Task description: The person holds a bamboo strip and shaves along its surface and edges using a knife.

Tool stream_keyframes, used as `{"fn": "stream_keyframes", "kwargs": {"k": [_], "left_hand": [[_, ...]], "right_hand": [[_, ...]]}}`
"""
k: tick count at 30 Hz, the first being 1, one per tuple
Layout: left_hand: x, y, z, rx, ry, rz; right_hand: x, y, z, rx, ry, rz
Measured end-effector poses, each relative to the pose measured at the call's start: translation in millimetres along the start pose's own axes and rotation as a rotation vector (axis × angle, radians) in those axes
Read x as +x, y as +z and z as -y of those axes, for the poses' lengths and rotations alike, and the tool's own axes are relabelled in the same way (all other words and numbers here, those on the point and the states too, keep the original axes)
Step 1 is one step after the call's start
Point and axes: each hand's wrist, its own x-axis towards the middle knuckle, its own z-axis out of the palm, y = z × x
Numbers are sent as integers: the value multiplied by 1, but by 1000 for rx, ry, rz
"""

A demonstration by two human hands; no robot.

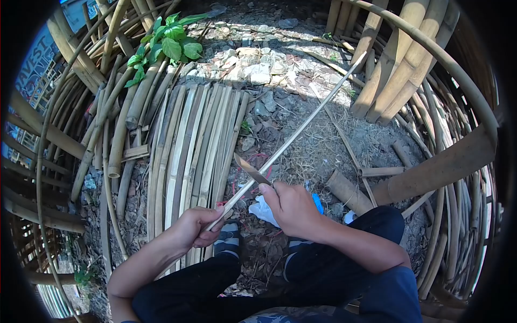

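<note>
A long, thin bamboo strip (301,129) slants from the lower middle to the upper right. My left hand (199,226) is closed around its near end. In my right hand (293,209) is a knife (251,171), its handle hidden by my fingers. The blade points up and left and lies across the strip, a little beyond my left hand; I cannot tell how deep its edge sits. To the left of the strip, several split bamboo slats (196,140) lie side by side on the ground.
Bamboo poles stand and lean at the upper right (414,54), and more poles (121,129) lie at left. A thick bamboo pole (441,167) crosses the right side. Beyond the slats grows a leafy green plant (172,43). White plastic (263,210) lies by my feet on the stony ground.
</note>
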Motion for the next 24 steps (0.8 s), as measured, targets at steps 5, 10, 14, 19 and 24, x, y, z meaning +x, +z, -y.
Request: {"fn": "stream_keyframes", "kwargs": {"k": [5, 10, 14, 19, 24], "left_hand": [[-1, 6, -2, 28, -5, 12], [-7, 6, -2, 101, 62, -45], [-5, 3, 1, 86, 42, -47], [-7, 7, -2, 57, 26, -19], [-9, 9, -3, 127, 75, -57]], "right_hand": [[-18, 20, 17, 44, -138, 69], [6, -11, -3, 14, 35, 10], [7, -11, -16, 40, 32, -91], [-12, 4, 11, 36, -1, 62], [-8, 2, 7, 25, -34, 74]]}}
